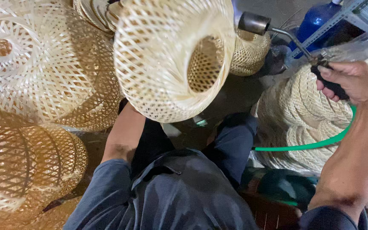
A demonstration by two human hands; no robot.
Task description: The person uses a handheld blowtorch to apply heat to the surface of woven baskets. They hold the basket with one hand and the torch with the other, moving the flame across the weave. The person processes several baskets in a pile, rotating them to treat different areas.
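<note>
A: What does the person hold at this moment?

B: The right hand (pixel 348 83) is closed around the black handle of a gas torch (pixel 277 36). Its metal nozzle points toward the woven bamboo shade (pixel 167 55), near the open mouth of the shade. A green hose (pixel 320 142) runs from the handle down past the person's knee.

A: And the left hand?

B: It is hidden. Only the left forearm (pixel 122 136) shows, going up under the shade, so one cannot tell if the fingers are open or closed. It seems that this arm carries the shade from below.

A: Where is the shade exactly?

B: It is lifted in front of the person, tilted, with its round opening turned to the right, toward the nozzle. No flame is visible at the nozzle.

A: Which step is this, in your judgement?

B: It looks like the passing of the torch over the weave, probably to burn off loose fibres. The next move calls for a steady right wrist and a slow turning of the shade, with the nozzle kept apart from the strips.

A: What is around?

B: At least 3 more woven shades (pixel 35 64) lie at the left, pale coiled pieces (pixel 307 110) at the right, and a blue gas cylinder (pixel 316 19) behind
</note>
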